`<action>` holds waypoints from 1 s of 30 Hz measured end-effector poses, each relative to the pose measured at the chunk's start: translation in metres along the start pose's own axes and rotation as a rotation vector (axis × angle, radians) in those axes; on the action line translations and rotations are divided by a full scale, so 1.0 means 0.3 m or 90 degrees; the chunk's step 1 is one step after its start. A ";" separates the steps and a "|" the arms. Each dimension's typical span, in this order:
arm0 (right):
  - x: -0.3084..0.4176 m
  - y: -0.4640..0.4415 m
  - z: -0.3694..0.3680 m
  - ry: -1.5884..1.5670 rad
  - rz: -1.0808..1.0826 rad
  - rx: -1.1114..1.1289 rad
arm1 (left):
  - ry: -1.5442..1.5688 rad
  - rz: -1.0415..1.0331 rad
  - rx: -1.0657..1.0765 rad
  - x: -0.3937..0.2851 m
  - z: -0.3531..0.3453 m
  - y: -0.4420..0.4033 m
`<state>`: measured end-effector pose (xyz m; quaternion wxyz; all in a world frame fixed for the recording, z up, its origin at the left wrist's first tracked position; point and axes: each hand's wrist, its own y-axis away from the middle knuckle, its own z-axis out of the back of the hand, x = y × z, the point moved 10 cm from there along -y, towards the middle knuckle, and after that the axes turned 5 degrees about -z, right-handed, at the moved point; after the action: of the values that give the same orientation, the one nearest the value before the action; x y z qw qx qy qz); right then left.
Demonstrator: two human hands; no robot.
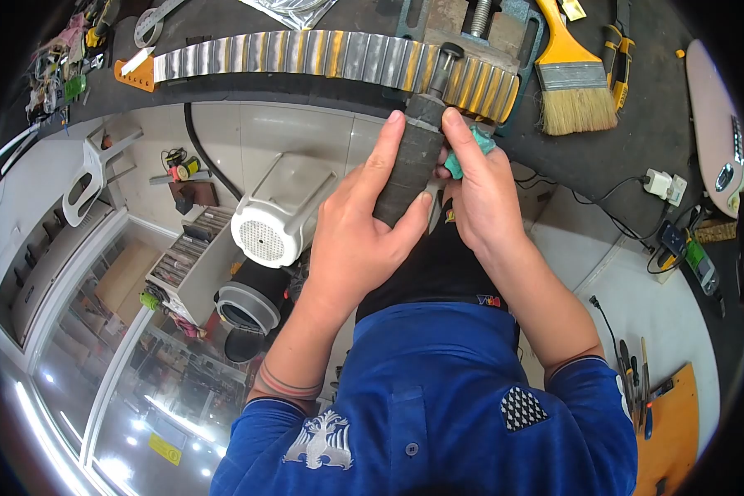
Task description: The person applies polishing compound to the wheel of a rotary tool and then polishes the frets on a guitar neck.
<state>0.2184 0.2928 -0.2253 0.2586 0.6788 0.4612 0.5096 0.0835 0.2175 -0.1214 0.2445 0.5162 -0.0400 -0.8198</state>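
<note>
Two hands hold a dark cylindrical tool [413,169], upper end pointing to the far side. The left hand [360,227] closes around its left side, thumb across the near part; the right hand [484,186] grips from the right, thumb beside the collar. A crumpled green piece [469,153] sits at the right fingers.

The tool's shaft and round black knob cover part of a long ribbed metal strip [347,56], curving across the dark bench [657,124] beyond the hands; whether they touch, I cannot tell. An orange holed plate [135,74] is at the strip's left end, a vise [478,33] beyond its right part.

Farther right lie a yellow-handled brush [577,91] and yellow-and-black pliers [622,62]. White plugs [665,187] and cables are at the right edge.

Left of the hands, lower down, are a whitish motor housing [279,211] and a black bin [248,302].

A small waistband logo [488,300] and a yellow label [165,447] at near left carry marks too small to read.
</note>
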 end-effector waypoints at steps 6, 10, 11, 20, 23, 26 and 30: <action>-0.009 0.012 0.014 -0.003 0.039 0.034 | -0.011 0.003 0.011 0.026 -0.001 0.044; -0.036 0.039 0.031 0.030 0.020 0.048 | -0.030 -0.008 0.018 0.055 -0.008 0.102; -0.045 0.045 0.035 0.030 0.020 0.044 | -0.028 -0.009 0.017 0.057 -0.010 0.104; -0.013 0.018 0.035 0.086 0.053 0.040 | 0.010 -0.012 -0.009 0.065 -0.022 0.088; -0.045 0.033 0.039 0.096 0.058 0.038 | 0.001 -0.011 -0.001 0.083 -0.022 0.123; -0.033 0.024 0.040 0.099 0.049 0.035 | 0.006 -0.015 -0.003 0.075 -0.021 0.110; -0.005 0.022 0.028 0.096 0.038 0.025 | 0.004 -0.021 -0.012 0.073 -0.022 0.090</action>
<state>0.2287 0.2895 -0.2235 0.1942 0.6569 0.4686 0.5578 0.0913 0.1853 -0.1341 0.2362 0.5167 -0.0230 -0.8226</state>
